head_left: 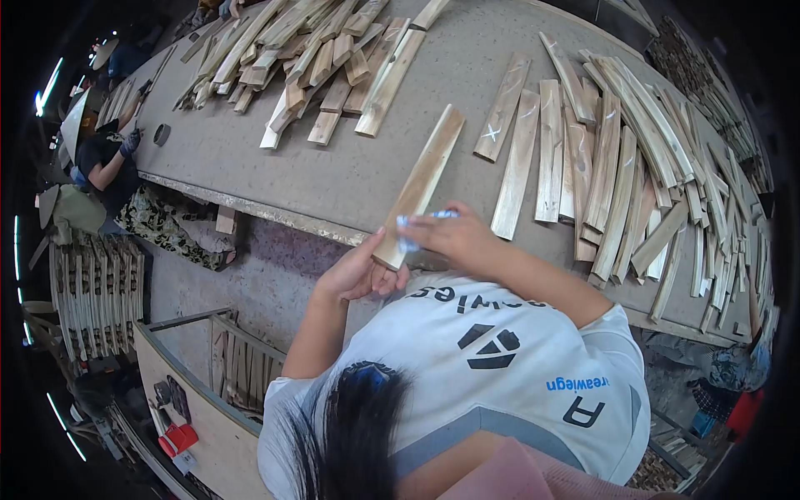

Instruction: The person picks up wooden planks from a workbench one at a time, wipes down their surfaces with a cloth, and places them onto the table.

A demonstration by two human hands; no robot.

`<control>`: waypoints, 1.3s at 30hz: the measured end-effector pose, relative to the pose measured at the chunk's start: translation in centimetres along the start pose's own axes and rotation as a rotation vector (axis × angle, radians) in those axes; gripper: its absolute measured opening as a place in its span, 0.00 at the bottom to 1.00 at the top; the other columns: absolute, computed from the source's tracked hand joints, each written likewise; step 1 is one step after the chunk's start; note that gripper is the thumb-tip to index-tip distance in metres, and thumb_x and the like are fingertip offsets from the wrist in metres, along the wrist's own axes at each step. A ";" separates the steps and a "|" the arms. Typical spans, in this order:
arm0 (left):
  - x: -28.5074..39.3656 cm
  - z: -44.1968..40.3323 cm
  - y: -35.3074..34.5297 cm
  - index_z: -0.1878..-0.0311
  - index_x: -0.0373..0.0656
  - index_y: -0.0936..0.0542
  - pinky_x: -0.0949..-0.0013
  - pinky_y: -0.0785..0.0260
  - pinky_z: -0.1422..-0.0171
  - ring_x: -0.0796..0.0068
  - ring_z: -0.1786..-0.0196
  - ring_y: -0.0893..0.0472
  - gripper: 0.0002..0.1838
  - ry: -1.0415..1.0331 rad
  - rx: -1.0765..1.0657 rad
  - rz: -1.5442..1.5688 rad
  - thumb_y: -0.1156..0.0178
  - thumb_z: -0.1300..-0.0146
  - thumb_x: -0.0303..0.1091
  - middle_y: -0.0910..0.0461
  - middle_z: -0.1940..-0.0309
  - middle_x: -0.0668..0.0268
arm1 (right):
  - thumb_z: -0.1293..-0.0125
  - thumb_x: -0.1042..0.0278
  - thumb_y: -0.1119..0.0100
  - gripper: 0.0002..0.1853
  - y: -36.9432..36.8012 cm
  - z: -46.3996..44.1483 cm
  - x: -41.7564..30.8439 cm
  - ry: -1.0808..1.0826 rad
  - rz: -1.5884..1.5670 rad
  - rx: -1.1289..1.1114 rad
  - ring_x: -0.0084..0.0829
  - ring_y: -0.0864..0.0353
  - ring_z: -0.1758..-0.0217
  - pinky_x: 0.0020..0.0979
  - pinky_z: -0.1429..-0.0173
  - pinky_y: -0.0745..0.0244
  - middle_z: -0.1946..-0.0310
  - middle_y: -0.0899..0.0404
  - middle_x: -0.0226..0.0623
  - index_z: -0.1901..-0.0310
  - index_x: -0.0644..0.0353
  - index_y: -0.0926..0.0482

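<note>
A wooden slat (425, 171) is held at a slant, its near end in my left hand (364, 268) and its far end out over the tabletop. The fingers of my left hand are closed around that end from below. On the slat's upper face, my right hand (460, 240) presses a small blue-and-white piece (406, 234), blurred by motion. It looks like cloth or thin sheet, but I cannot tell which. Slats with white chalk marks, such as one with an X (502, 108), lie just beyond my right hand.
The grey worktable (275, 179) stretches ahead. A heap of wood pieces (308, 50) lies at its far left, and many slats (617, 158) cover the right. Another person (108, 162) works at the left. A wooden bench (217, 454) with a red object (177, 439) stands at lower left.
</note>
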State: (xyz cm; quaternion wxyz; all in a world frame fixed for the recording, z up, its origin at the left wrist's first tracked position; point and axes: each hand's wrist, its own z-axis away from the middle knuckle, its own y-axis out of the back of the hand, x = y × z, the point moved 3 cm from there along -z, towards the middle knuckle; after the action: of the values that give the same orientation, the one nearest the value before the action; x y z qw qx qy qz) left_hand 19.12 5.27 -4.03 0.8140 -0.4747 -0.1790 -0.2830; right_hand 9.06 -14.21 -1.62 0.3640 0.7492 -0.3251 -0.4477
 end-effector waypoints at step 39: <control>4.7 -5.0 4.4 0.47 0.33 0.30 0.52 0.26 0.43 0.40 0.46 0.22 0.34 -0.231 0.734 -1.340 0.25 0.56 0.36 0.26 0.48 0.44 | 0.50 0.93 0.61 0.49 2.4 5.6 8.0 -0.723 -0.483 0.347 0.33 0.32 0.23 0.35 0.21 0.45 0.26 0.29 0.38 0.21 0.53 0.41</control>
State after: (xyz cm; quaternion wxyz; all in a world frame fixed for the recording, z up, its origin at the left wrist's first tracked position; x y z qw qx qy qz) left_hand 25.67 1.22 -6.83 0.5502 0.0087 -0.5942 -0.5867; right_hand 6.71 -23.43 -4.95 -0.0181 0.6494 -0.3173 -0.6908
